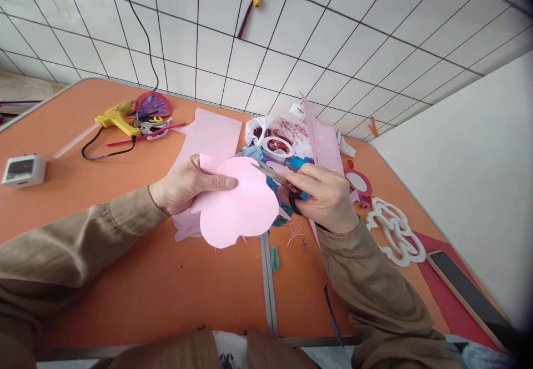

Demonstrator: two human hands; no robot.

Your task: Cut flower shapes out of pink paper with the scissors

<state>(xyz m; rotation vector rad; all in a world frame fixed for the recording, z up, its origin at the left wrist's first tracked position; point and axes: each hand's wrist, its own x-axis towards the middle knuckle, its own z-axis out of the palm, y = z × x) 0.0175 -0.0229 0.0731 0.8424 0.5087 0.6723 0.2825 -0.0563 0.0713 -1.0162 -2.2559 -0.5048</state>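
My left hand (pixel 187 185) pinches a pink sheet (pixel 239 208) at its left side, thumb on top. The sheet has a scalloped, cloud-like outline and is held above the table. My right hand (pixel 322 194) grips a pair of scissors (pixel 270 173) by the black handles. Their blades point left and lie at the sheet's upper right edge; whether they touch it I cannot tell. Below and behind the sheet lie pink offcuts (pixel 187 226) and a larger pink sheet (pixel 219 133). Thin pink trimmings (pixel 295 236) lie below my right hand.
A yellow glue gun (pixel 119 120) with its black cord lies at the left, near a small white box (pixel 24 170). A plastic bag (pixel 287 130) of craft pieces stands at the back. White cloud-shaped frames (pixel 397 233), a phone (pixel 466 297) and a green clip (pixel 274 258) are on the orange table (pixel 166 291).
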